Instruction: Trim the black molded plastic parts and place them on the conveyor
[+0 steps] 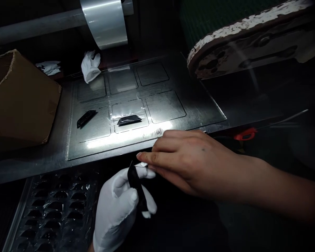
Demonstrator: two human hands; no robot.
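My left hand (118,206), in a white glove, grips a slim black part (136,185) between thumb and fingers, below the bench edge. My right hand (181,157) is bare, with thumb and fingers pressed together at the gloved fingertips. A small whitish bit (141,164) shows by its fingertips; whether this is glove or a separate piece, I cannot make out. On the bench ahead, a similar black part (130,120) lies with clear film about it. Another black part (86,119) rests farther left, angled.
A cardboard box (23,101) stands at left. Below it, a clear tray (52,210) holds several dark pieces. A crumpled white glove (90,66) lies at the back, under a roll of film (105,22). A green-belted machine (246,42) juts in at right, above a red-handled tool (245,134).
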